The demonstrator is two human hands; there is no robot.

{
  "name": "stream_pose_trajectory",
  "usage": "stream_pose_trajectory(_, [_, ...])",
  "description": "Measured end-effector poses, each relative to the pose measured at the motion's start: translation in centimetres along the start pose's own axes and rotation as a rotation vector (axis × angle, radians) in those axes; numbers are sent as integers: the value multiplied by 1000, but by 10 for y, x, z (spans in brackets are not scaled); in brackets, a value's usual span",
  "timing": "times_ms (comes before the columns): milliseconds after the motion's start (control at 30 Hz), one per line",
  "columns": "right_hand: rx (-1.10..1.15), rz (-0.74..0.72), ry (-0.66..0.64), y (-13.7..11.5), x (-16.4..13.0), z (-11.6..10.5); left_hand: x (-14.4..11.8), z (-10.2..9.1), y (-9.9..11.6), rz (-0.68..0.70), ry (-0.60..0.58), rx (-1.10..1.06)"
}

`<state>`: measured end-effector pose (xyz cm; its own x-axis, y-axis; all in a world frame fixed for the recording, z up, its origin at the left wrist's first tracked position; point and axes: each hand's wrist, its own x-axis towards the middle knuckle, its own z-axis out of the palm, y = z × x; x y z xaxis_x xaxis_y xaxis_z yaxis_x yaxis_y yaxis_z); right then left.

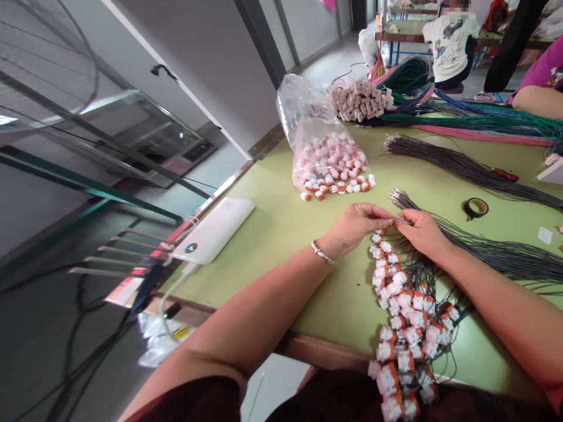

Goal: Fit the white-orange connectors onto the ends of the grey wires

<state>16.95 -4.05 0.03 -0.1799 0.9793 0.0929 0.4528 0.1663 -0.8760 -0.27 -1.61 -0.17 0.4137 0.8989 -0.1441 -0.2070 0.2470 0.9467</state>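
Observation:
My left hand point(354, 227) pinches a small connector point(392, 222), of which only an orange bit shows between the fingertips. Close beside it, my right hand point(420, 232) is closed on the end of a thin dark wire point(402, 220), and the fingertips of both hands nearly meet. Whether the wire sits inside the connector cannot be made out. Below my hands lies a pile of white-and-orange connectors point(413, 316) with dark wires attached, reaching the table's front edge. A bundle of dark wires point(479, 246) with metal-tipped ends runs behind and under my right hand.
A clear plastic bag point(323, 138) spills loose connectors on the green table point(272, 234). Another wire bundle point(457, 164), a tape roll point(475, 208) and a white power bank point(215, 228) lie around. Coloured wires point(484, 120) cross the back. A person point(453, 44) sits beyond; another's arm point(539, 99) rests right.

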Motion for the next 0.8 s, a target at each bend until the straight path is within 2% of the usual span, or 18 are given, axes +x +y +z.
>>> stream_pose_trajectory(100, [50,23,53,-1,0,1,0,1,-1,22,24,-49])
stream_pose_trajectory(267, [137,66,167,-4,-1,3,-1,0,0,-45,22,-198])
stream_pose_trajectory(567, [86,83,179,-6,-1,4,-2,2,-2,-51,34,-229])
stream_pose_trajectory(800, [-15,57,178,4,1,9,-1,8,-6,-50,37,-185])
